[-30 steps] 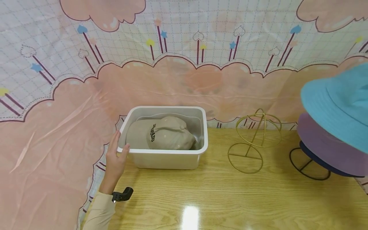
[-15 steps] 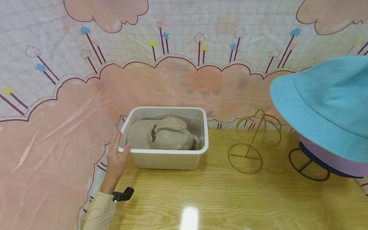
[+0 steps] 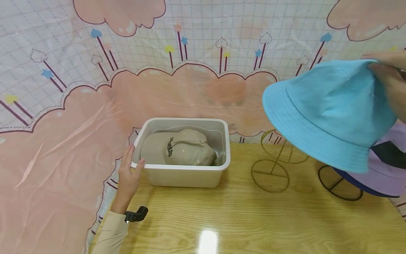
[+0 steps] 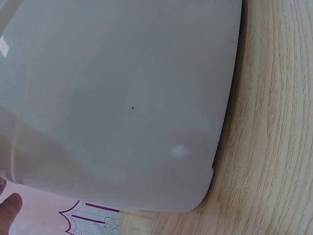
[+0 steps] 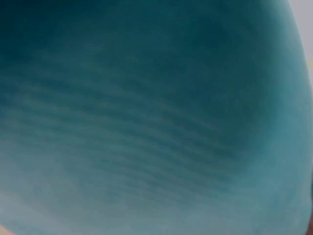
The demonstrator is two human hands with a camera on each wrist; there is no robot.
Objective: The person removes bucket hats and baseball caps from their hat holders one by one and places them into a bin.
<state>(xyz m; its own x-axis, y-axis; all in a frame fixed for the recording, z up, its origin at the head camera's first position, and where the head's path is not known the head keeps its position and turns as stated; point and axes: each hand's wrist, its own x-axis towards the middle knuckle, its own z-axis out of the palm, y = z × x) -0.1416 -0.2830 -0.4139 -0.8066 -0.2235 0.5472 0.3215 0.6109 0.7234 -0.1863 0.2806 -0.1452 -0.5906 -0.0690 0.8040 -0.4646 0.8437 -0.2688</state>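
A light blue bucket hat (image 3: pixel 330 109) hangs in the air at the right of the head view. My right hand (image 3: pixel 391 79) pinches it by the crown, and the cloth fills the right wrist view. My left hand (image 3: pixel 128 178) rests at the near left corner of a white plastic bin (image 3: pixel 184 176), thumb and fingers fairly straight against the rim. In that bin lies a beige cap (image 3: pixel 190 146) with dark lettering. Partly behind the blue hat stands a gold wire hat stand (image 3: pixel 271 173) that bears no hat.
At the far right a purple hat (image 3: pixel 393 165) sits over a dark blue brim (image 3: pixel 364 183) on a black wire stand (image 3: pixel 340 195). A patterned pink cloth (image 3: pixel 206 91) covers the wall behind the wooden table (image 3: pixel 238 218).
The blue bucket hat has moved left from above the purple hat toward the gold stand, and my right hand has come into the head view. My left hand and the bin have stayed put.
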